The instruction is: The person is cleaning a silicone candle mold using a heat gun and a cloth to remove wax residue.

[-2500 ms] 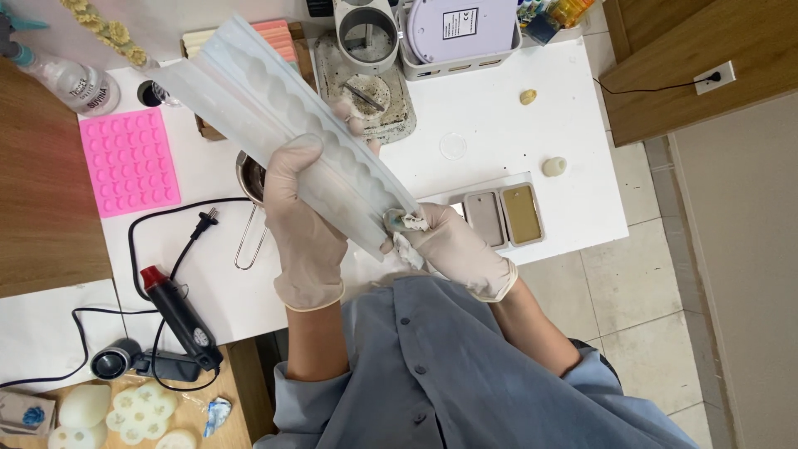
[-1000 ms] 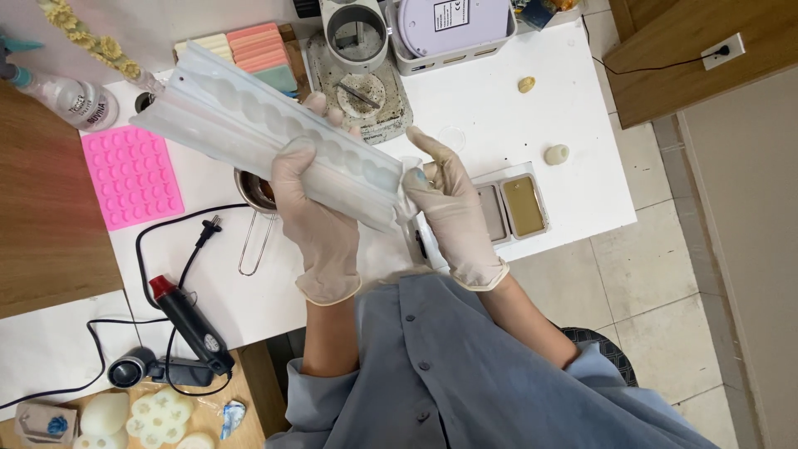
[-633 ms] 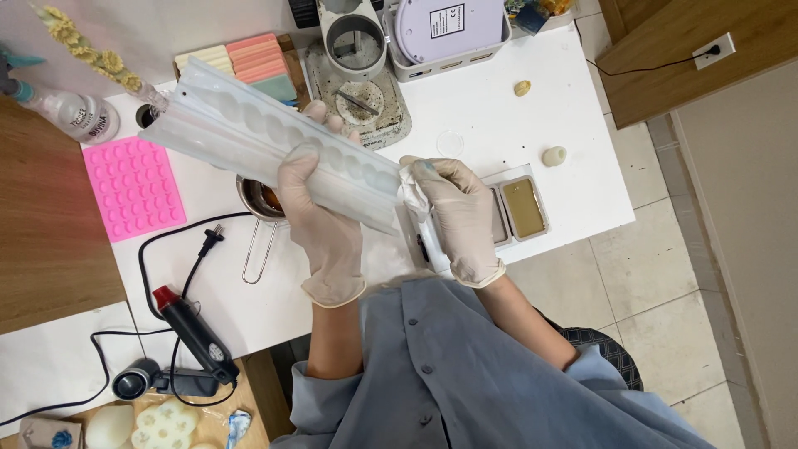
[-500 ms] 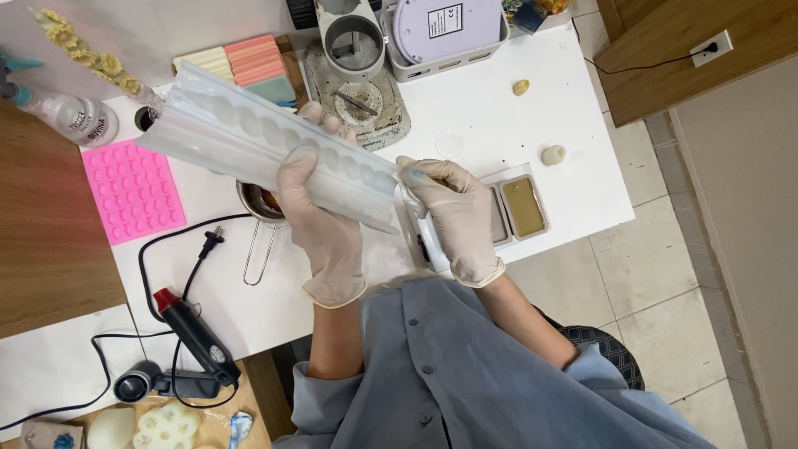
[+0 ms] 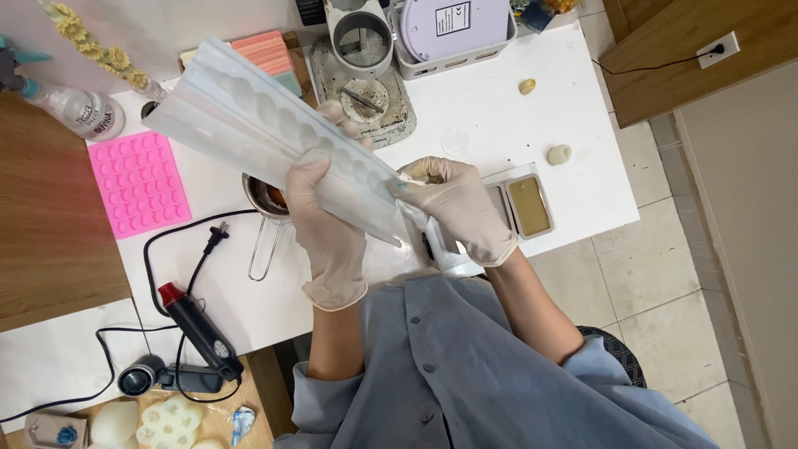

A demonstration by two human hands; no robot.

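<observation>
Long translucent mould (image 5: 274, 125) with row of rounded cavities was held tilted above white worktop (image 5: 515, 125), over small metal pot (image 5: 264, 198). Left hand (image 5: 328, 233), gloved, gripped mould at mid-length, fingers wrapped over far edge. Right hand (image 5: 461, 208), gloved, pinched near end. Judged: thin plastic, light, semi-stiff but likely to flex along length; surface smooth, probably slippery against gloves. Best hold judged at side flanges, two points apart, not over cavities. Pink silicone tray (image 5: 140, 181) lay beside.
</observation>
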